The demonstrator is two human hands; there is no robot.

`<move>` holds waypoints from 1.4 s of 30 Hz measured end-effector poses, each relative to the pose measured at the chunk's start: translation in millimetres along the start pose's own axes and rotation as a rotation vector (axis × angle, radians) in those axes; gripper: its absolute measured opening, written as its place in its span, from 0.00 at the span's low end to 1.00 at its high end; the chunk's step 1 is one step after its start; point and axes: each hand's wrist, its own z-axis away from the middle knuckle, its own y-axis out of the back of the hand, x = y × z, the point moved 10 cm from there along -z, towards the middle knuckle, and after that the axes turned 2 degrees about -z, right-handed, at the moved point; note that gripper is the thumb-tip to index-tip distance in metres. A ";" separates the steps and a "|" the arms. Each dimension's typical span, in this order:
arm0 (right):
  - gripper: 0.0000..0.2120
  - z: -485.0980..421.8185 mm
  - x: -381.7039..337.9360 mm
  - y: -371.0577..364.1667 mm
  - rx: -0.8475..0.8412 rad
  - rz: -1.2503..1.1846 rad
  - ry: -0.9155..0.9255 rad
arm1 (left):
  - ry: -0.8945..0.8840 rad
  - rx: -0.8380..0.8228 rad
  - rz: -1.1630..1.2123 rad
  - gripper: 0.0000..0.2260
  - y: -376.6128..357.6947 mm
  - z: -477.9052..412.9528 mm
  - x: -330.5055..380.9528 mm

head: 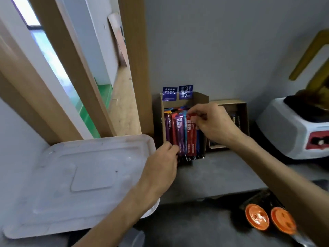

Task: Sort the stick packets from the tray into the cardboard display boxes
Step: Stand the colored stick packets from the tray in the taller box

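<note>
A cardboard display box [202, 98] with blue labels on its back flap stands against the grey wall, packed with purple, red and blue stick packets [179, 131]. My right hand [211, 122] pinches the top end of a red stick packet [192, 138] in that box. My left hand [162, 168] holds the lower ends of the packets at the box's front. A second cardboard box [244, 113] stands just to the right, partly hidden behind my right hand, with dark packets inside. The white tray [80, 177] lies at the left with no packets visible on it.
A white appliance with a red panel [293, 132] sits at the right on the grey counter [222, 172]. Two orange-lidded cups [270, 220] stand at the lower right. A wooden door frame [74, 68] rises at the left.
</note>
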 end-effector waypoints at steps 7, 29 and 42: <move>0.12 -10.3 -4.4 -14.4 -0.035 0.238 0.112 | -0.347 -0.142 -0.397 0.24 -50.2 -1.9 27.3; 0.26 1.9 -3.5 -18.2 0.117 1.029 0.519 | -0.570 -0.249 -0.762 0.28 -70.3 -25.9 19.9; 0.39 -22.5 74.9 -2.2 0.063 -0.306 -0.141 | -0.570 -0.223 -0.754 0.31 -67.5 -14.4 14.0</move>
